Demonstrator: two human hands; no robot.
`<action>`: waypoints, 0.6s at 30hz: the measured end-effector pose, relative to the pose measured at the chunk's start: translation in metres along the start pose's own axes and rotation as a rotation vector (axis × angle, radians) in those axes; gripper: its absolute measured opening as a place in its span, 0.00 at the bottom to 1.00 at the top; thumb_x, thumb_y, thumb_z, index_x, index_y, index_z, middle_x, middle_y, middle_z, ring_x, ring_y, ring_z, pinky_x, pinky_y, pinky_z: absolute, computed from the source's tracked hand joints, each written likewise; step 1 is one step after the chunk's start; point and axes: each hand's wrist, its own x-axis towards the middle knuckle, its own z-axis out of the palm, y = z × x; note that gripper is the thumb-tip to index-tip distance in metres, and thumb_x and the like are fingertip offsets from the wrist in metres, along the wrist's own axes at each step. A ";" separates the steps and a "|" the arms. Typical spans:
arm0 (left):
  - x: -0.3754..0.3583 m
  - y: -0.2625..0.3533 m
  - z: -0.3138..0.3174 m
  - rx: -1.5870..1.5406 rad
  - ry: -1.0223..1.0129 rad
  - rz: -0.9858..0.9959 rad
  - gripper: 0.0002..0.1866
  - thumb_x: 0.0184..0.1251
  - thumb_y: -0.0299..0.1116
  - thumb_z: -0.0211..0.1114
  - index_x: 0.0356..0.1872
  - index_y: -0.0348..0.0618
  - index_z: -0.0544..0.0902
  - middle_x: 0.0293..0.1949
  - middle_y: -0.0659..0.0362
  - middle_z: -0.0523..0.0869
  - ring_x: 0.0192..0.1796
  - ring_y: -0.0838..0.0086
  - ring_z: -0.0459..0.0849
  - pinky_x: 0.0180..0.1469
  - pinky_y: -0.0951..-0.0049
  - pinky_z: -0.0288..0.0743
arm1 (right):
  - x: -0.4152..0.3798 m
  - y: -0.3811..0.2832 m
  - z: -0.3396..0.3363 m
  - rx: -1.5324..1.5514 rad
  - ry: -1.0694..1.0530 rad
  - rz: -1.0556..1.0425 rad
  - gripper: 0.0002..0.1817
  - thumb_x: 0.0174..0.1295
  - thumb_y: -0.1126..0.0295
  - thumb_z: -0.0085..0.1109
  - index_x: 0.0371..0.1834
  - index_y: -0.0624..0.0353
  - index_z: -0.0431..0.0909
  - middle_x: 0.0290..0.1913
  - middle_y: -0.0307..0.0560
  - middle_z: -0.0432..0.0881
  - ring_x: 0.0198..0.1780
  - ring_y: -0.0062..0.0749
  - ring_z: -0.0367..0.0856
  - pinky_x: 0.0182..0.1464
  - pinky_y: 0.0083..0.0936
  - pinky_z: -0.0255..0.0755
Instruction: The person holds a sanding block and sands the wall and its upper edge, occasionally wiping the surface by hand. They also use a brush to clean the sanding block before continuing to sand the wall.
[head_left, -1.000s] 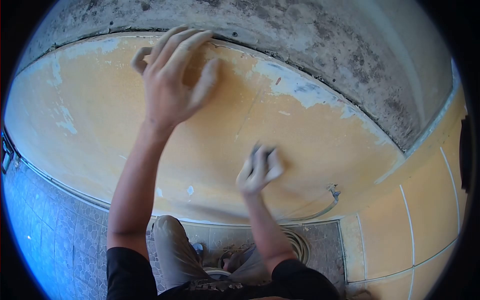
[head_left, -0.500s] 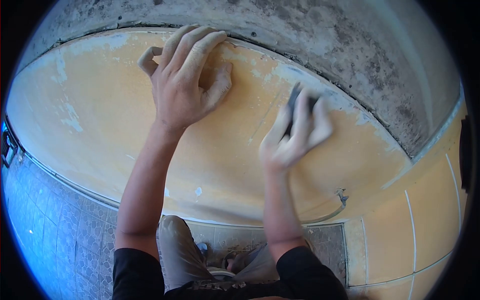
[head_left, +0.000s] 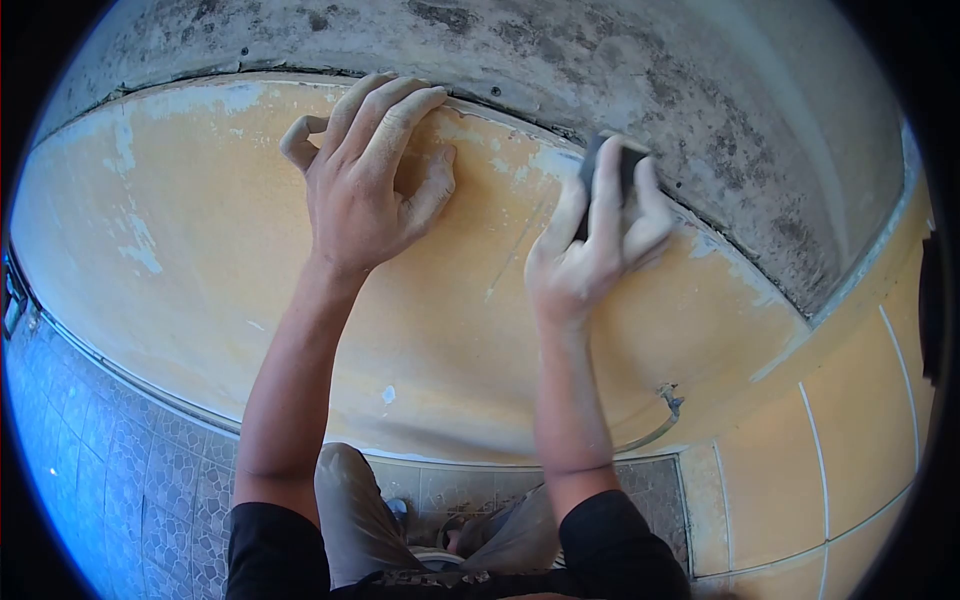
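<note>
My left hand (head_left: 368,170) rests on the upper edge of the yellow-painted wall (head_left: 220,210), its fingers bent over the rim and the thumb spread apart. It holds nothing. Pale dust coats the fingers of both hands. Further right, my right hand (head_left: 602,225) grips a dark sanding block (head_left: 632,165) between thumb and fingers, up at the wall's top edge. The block's working face is hidden from me. Around both hands the paint is worn, with whitish patches and scratches.
Beyond the wall's edge lies a stained grey concrete surface (head_left: 690,90). A tap (head_left: 672,402) with a hose sits low on the wall. Yellow tiled wall (head_left: 765,470) stands at right, patterned floor tiles (head_left: 170,480) at left. My bent knee (head_left: 350,490) is close below.
My right hand has moved slightly upward with the sanding block, which now reaches the wall's top edge. The left hand stays at the same place on the rim; the view has shifted a little.
</note>
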 end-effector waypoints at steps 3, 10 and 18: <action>0.001 0.002 0.001 -0.137 0.024 -0.004 0.27 0.57 0.37 0.75 0.61 0.56 0.86 0.60 0.66 0.88 0.69 0.71 0.81 0.66 0.60 0.54 | -0.104 -0.003 -0.006 0.077 -0.017 0.045 0.22 0.74 0.78 0.64 0.69 0.69 0.81 0.73 0.65 0.63 0.68 0.53 0.72 0.67 0.44 0.75; 0.003 0.016 -0.009 -0.113 -0.040 -0.059 0.25 0.58 0.25 0.73 0.60 0.43 0.85 0.60 0.54 0.87 0.69 0.53 0.80 0.71 0.57 0.71 | -0.175 -0.001 -0.020 0.142 -0.141 -0.032 0.20 0.64 0.84 0.71 0.61 0.68 0.87 0.65 0.60 0.67 0.62 0.51 0.74 0.60 0.40 0.79; 0.001 0.012 -0.009 -0.145 -0.044 -0.058 0.26 0.57 0.25 0.73 0.61 0.44 0.86 0.61 0.54 0.87 0.70 0.53 0.80 0.71 0.56 0.71 | -0.030 -0.010 0.015 0.051 0.105 0.030 0.21 0.69 0.69 0.72 0.66 0.57 0.88 0.66 0.60 0.75 0.61 0.48 0.70 0.60 0.43 0.67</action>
